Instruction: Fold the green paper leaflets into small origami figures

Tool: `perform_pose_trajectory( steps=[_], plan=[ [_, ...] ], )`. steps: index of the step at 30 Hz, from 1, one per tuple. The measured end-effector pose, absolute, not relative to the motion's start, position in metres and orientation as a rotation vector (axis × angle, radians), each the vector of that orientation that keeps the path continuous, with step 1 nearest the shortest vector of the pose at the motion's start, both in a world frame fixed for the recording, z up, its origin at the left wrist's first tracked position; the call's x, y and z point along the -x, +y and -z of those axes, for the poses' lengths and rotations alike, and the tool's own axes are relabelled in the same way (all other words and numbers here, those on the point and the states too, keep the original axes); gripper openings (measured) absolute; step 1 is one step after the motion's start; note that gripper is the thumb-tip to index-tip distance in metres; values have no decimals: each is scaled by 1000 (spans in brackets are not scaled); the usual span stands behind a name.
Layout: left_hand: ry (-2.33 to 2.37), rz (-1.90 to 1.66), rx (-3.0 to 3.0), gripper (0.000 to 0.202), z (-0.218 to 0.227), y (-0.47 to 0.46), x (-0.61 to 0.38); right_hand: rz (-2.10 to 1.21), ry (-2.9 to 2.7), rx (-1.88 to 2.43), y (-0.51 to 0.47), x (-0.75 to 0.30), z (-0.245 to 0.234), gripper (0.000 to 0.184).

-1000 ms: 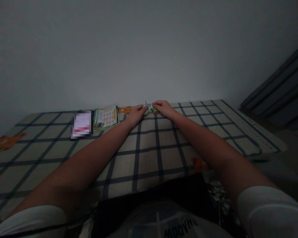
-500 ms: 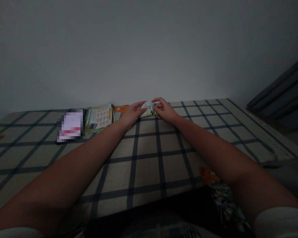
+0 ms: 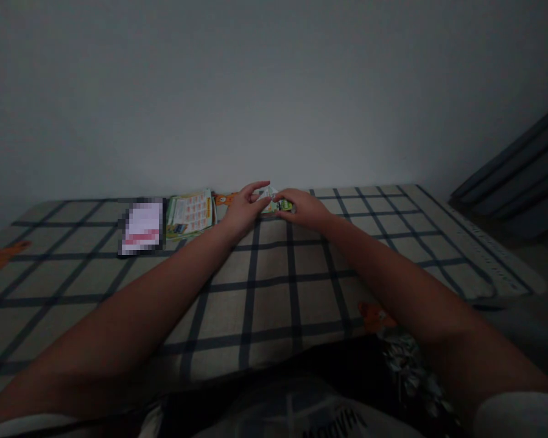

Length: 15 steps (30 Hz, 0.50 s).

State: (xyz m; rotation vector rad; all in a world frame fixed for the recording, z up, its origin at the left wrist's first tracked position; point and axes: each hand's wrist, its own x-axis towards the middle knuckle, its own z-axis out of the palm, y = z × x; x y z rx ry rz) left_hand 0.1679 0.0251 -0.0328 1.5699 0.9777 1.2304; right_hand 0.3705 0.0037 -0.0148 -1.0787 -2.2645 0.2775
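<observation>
Near the far edge of the table, a small piece of green-and-white printed paper (image 3: 268, 208) is held between my two hands. It seems folded, with a pointed upper edge, though fingers cover much of it. My left hand (image 3: 244, 212) grips its left side, the thumb lying across the front and the index finger raised above. Curled fingers of my right hand (image 3: 308, 210) close on the right side, thumb low and index finger on top. Left of my left hand lies a green printed booklet or stack of sheets (image 3: 192, 212).
A phone-like dark-edged object with a blurred screen (image 3: 141, 225) lies left of the booklet. The checked tablecloth (image 3: 269, 304) with orange bear prints reaches the grey wall (image 3: 274, 91). Dark folded fabric (image 3: 516, 164) hangs at the right.
My right hand has closed further over the paper's right side, its index finger now lowered onto it. The view has shifted slightly, so the phone-like object and booklet appear further right.
</observation>
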Motion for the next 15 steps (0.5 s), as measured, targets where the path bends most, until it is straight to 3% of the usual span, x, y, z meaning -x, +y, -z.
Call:
perform_pose_trajectory(
  steps=[4,11,15],
  plan=[
    [902,-1149,-1568,38,32,15,-163,-359,-2201,985,-5,-371,16,31],
    [871,-962,-1658,65,50,12,-158,-413,-2195,997,0,-385,33,33],
    [874,-954,-1914,63,49,12,-154,-387,-2221,955,3,-393,36,36]
  ],
)
